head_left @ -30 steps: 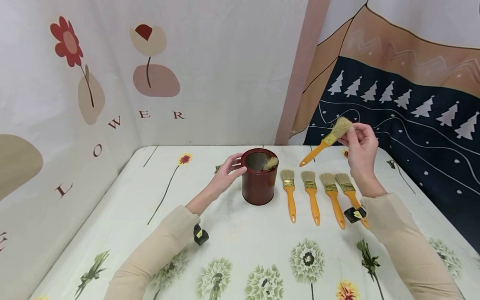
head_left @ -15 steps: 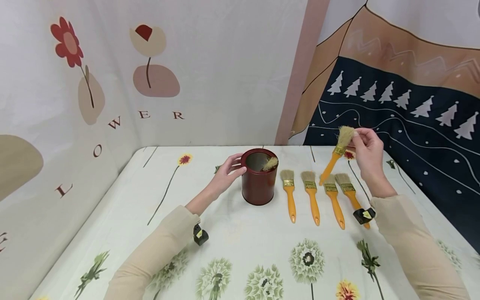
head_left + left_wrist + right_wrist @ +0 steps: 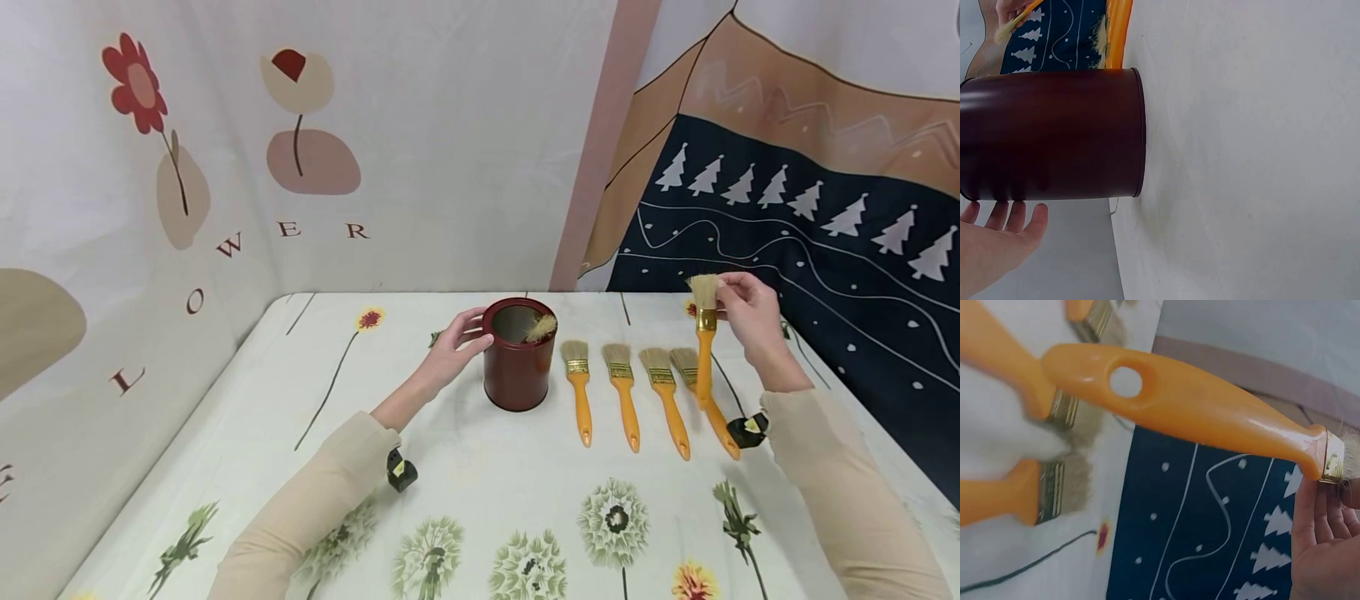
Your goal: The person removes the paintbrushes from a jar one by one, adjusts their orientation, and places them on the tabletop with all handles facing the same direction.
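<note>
My right hand (image 3: 752,319) pinches a paintbrush (image 3: 705,343) by its bristles, with the orange handle hanging down in the head view. Its handle end overlaps the rightmost of several paintbrushes lying on the table. In the right wrist view the held handle (image 3: 1191,403) crosses above other brushes. My left hand (image 3: 453,348) touches the left side of a dark red can (image 3: 516,375), thumb near the rim. The left wrist view shows its fingertips (image 3: 1017,215) against the can's wall. Bristles (image 3: 541,327) of another brush stick out at the can's right rim.
The lying brushes, among them one paintbrush (image 3: 577,392) just right of the can, point their bristles toward the back. A white flower-print cloth covers the table (image 3: 465,483). Printed curtains (image 3: 450,125) rise behind it and at the sides.
My right hand has moved right and down with the brush, whose handle has swung from a slant to nearly upright. The left hand and the can have stayed put.
</note>
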`<state>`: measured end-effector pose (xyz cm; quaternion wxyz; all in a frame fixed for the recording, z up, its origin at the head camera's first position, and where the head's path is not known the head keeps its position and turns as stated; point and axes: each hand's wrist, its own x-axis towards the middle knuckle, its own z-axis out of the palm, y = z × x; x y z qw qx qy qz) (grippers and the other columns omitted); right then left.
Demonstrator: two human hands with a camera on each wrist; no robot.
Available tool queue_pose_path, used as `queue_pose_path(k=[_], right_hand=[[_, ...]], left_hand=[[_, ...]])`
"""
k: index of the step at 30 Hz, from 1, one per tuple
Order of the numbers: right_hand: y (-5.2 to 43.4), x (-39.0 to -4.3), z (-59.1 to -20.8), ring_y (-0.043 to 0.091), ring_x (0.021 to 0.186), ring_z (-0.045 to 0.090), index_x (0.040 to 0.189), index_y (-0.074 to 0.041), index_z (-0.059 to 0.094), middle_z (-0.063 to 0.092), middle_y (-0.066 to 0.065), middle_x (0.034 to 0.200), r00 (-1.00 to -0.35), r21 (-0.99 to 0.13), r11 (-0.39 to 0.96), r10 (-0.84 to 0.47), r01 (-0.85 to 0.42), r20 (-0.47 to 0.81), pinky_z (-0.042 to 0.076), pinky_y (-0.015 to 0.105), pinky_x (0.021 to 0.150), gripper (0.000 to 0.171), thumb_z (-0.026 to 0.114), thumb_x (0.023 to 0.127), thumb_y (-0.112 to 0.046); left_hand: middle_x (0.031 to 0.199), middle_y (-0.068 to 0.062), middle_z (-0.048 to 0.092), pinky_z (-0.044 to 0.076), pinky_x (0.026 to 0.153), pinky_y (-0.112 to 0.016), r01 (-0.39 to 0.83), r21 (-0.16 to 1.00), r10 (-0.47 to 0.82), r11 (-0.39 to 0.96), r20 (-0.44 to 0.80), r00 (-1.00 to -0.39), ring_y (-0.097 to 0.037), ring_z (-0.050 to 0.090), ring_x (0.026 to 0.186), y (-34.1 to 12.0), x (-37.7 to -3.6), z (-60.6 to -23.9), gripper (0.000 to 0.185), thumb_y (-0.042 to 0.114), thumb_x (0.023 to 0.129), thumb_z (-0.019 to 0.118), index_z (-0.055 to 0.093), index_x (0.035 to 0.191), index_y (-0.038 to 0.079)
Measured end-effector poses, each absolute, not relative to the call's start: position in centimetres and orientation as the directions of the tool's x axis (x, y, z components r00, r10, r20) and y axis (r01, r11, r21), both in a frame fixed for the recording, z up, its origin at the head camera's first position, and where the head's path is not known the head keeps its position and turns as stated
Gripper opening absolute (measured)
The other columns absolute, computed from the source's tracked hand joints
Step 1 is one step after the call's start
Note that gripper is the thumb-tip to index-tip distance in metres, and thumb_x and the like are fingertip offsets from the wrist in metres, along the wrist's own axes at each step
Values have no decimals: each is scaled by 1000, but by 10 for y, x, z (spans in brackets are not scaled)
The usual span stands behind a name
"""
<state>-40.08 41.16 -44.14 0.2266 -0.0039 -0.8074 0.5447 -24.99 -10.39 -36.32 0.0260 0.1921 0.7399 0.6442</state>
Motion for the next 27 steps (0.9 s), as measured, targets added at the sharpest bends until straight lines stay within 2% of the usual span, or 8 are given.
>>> queue_pose_path(k=[7, 15, 22, 27], right_hand=[[420, -392, -439, 23, 85, 57, 111, -17, 55, 58, 5, 106, -911, -867, 474, 273, -153, 310, 49, 21, 58, 38, 49, 86, -45], [433, -381, -440, 22, 89, 52, 115, -20, 52, 53, 4, 109, -928, -829, 559, 296, -24, 226, 46, 17, 59, 42, 40, 88, -50], [438, -369, -443, 21, 89, 50, 116, -13, 48, 50, 7, 107, -928, -796, 605, 309, 24, 207, 47, 20, 64, 49, 36, 88, -51], [438, -360, -443, 23, 86, 50, 117, -9, 46, 49, 9, 104, -937, -755, 654, 291, 47, 194, 47, 19, 60, 55, 33, 88, -53]], left_hand=[[128, -10, 41, 36, 92, -38, 236, 967, 331, 94, 194, -924, -22, 39, 116, -105, -249, -361, 49, 18, 88, 55, 35, 133, 11], [129, -17, 39, 35, 93, -40, 234, 966, 336, 108, 186, -923, -28, 37, 118, -101, -233, -341, 49, 11, 90, 51, 31, 133, 2], [129, -16, 39, 35, 93, -39, 225, 968, 333, 112, 177, -926, -27, 37, 118, -101, -232, -340, 49, 13, 90, 52, 32, 133, 4], [129, -15, 39, 35, 93, -39, 223, 969, 334, 111, 175, -926, -26, 37, 118, -101, -233, -340, 49, 13, 90, 52, 32, 133, 4]])
